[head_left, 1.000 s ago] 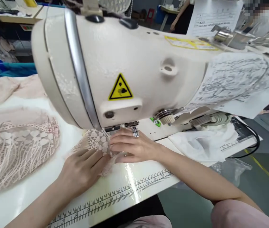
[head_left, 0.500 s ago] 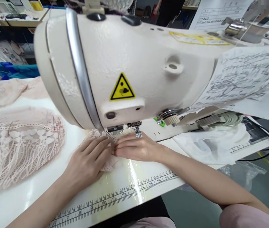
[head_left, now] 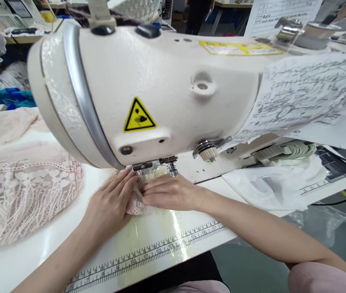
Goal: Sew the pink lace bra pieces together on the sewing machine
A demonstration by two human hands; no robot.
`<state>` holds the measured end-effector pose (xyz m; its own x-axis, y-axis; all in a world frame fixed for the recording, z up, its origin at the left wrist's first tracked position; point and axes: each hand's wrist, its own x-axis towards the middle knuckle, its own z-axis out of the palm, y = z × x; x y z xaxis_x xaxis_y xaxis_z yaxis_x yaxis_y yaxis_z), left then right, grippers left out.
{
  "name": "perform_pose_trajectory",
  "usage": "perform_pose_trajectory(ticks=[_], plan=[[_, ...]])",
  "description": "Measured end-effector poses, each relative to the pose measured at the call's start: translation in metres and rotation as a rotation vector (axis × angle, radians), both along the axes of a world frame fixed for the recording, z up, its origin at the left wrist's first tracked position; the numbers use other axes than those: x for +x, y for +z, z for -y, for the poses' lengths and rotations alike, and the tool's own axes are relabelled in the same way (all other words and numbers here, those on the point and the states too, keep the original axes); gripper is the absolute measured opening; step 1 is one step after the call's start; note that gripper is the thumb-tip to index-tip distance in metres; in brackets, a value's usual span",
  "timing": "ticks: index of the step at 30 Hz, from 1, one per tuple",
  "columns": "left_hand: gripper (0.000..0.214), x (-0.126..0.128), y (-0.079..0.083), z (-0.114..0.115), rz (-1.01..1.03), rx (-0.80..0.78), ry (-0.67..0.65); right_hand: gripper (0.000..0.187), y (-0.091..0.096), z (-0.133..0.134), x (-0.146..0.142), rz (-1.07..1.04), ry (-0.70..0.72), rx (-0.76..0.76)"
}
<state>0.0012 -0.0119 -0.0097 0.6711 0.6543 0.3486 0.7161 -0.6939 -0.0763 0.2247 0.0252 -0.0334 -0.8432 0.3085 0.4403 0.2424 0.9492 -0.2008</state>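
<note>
A white sewing machine [head_left: 173,81] spans the view, its presser and needle area [head_left: 145,166] low and partly covered by my hands. Pink lace fabric [head_left: 136,203] is bunched on the table beneath that area. My left hand [head_left: 108,199] lies over the fabric on the left, fingers stretched out and pressing down; its thumb is hidden. On the right, my right hand [head_left: 169,191] has its fingers closed on the fabric's edge, the fingertips partly covered. A larger pink lace piece [head_left: 26,195] is spread to the left.
A printed ruler strip [head_left: 148,256] runs along the table's front edge. White cloth [head_left: 264,183] and a coiled pale band [head_left: 292,152] lie at right. Scribbled paper [head_left: 310,93] hangs on the machine. Another person's dark-clothed legs [head_left: 195,18] show behind.
My hands have drawn slightly apart, uncovering more of the bunched lace between them. My left fingers have straightened. The machine appears further left as the head view shifts.
</note>
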Motion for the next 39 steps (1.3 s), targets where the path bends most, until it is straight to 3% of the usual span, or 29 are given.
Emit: perform_pose_trajectory(ticks=[18, 24, 39], plan=[[0.053, 0.004, -0.003, 0.002, 0.011, -0.021, 0.019, 0.024, 0.012, 0.001, 0.005, -0.054, -0.106, 0.035], [0.055, 0.005, -0.005, 0.001, 0.018, -0.014, 0.016, 0.022, 0.015, -0.001, 0.006, 0.026, -0.115, 0.055], [0.054, 0.009, -0.004, 0.0, -0.014, 0.0, 0.013, 0.02, 0.014, -0.007, 0.015, -0.085, -0.171, 0.026]])
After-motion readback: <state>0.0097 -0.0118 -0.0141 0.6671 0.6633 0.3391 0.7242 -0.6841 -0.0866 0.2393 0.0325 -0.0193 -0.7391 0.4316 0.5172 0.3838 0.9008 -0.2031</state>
